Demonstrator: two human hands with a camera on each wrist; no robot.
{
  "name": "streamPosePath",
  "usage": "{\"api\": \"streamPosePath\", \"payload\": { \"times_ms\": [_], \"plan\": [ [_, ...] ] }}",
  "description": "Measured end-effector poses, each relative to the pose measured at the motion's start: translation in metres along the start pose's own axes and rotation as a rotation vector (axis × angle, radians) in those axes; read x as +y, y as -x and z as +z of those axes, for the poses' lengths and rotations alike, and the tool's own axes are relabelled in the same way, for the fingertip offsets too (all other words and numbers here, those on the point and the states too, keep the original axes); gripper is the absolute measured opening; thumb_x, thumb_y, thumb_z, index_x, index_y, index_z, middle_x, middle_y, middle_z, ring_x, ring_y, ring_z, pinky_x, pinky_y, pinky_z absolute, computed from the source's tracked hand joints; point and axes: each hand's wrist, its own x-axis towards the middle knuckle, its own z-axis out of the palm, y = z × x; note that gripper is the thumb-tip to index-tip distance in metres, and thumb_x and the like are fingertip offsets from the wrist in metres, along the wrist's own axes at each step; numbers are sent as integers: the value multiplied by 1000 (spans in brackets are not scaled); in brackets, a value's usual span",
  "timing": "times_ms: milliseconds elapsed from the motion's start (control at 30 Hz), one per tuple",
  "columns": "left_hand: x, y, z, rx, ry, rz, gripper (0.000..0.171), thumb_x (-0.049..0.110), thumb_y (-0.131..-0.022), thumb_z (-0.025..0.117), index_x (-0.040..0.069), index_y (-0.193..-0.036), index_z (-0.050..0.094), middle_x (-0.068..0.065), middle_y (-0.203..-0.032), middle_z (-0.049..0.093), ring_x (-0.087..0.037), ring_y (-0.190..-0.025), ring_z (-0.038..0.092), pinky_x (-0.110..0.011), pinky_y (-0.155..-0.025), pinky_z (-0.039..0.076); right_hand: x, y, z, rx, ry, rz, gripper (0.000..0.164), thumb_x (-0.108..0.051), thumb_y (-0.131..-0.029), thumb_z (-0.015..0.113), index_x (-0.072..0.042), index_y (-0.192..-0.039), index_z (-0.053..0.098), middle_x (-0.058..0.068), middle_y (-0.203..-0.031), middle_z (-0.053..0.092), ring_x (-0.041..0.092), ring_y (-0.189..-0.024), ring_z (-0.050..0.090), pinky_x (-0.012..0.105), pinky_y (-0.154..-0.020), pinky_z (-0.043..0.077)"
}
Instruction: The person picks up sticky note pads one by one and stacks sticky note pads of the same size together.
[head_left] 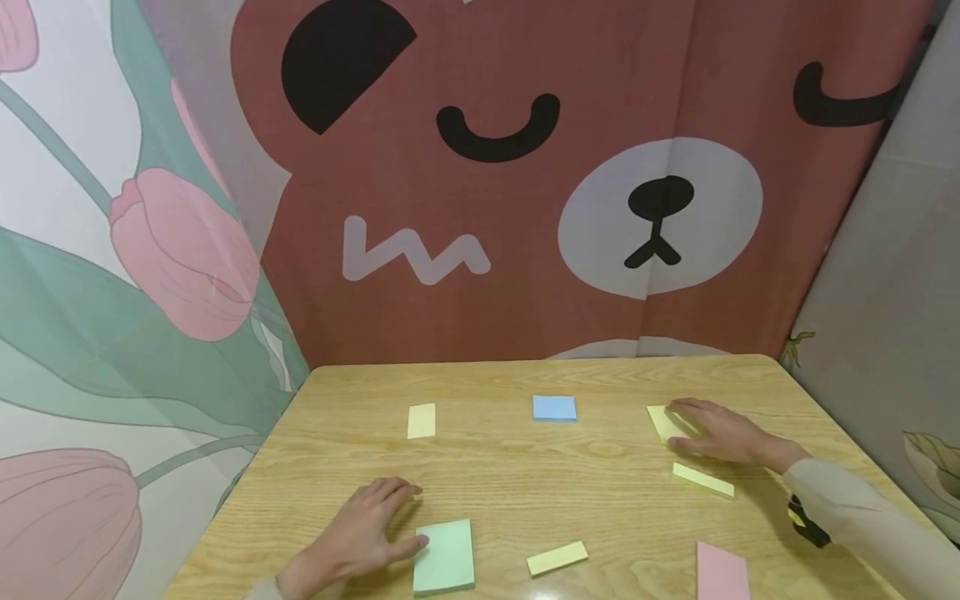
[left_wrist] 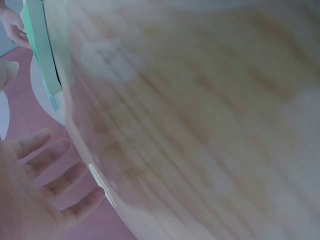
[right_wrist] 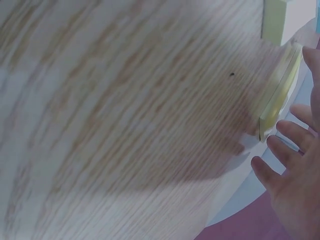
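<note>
Beside a square green sticky note pad (head_left: 450, 562) is my left hand (head_left: 360, 529), its thumb tip over the pad's left edge and its fingers spread and loosely bent. The left wrist view shows those fingers apart with nothing between them. Farther off at the right, my right hand (head_left: 723, 432) reaches over a yellow sticky note pad (head_left: 662, 423), covering part of it. Its thumb and fingertips lie around the pad's near and far edges. In the right wrist view the fingers are relaxed and spread alongside the yellow pad (right_wrist: 277, 100). A narrow yellow pad (head_left: 702, 481) lies just nearer than this hand.
On the wooden table (head_left: 487, 475) there are also a blue pad (head_left: 554, 408), a pale yellow pad (head_left: 422, 421), another narrow yellow pad (head_left: 557, 558) and a pink pad (head_left: 722, 573) at the near edge. A printed bear curtain (head_left: 517, 317) hangs behind the table.
</note>
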Motion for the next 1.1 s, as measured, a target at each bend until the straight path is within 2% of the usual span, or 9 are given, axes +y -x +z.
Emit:
{"api": "streamPosePath", "payload": {
  "times_ms": [200,367,600,833,1100],
  "plan": [
    [4,1,0,-47,0,26,66,68,-77,47,19,-122,52,6,-120,47,-19,-110,43,-50,-85,38,1,0,2,-8,-2,-6,59,-43,-82,61,0,-122,51,22,-123,47,39,-111,44,53,-87,35],
    [7,3,1,-60,-1,38,70,69,-76,46,18,-123,51,3,-121,47,-20,-111,43,-52,-85,37,0,0,2,-12,-4,-4,58,-43,-82,61,0,-121,52,22,-124,46,39,-112,42,53,-88,34],
    [8,4,2,-87,17,66,68,68,-75,48,18,-122,51,4,-122,47,-18,-111,42,-50,-89,35,0,0,0,-38,-19,31,57,-44,-82,60,-2,-120,54,21,-127,44,39,-114,40,54,-89,33],
    [8,5,2,-105,58,131,65,66,-77,50,18,-121,52,7,-120,47,-16,-109,42,-50,-87,35,2,0,1,-57,-32,44,58,-46,-83,59,-3,-122,53,22,-128,43,39,-115,39,54,-90,32],
    [10,3,-1,-150,81,153,65,67,-76,49,21,-122,51,7,-120,46,-16,-110,41,-51,-86,34,2,-2,0,-33,-22,-25,52,-38,-84,61,0,-119,54,25,-124,45,41,-111,42,54,-88,34]
  ]
}}
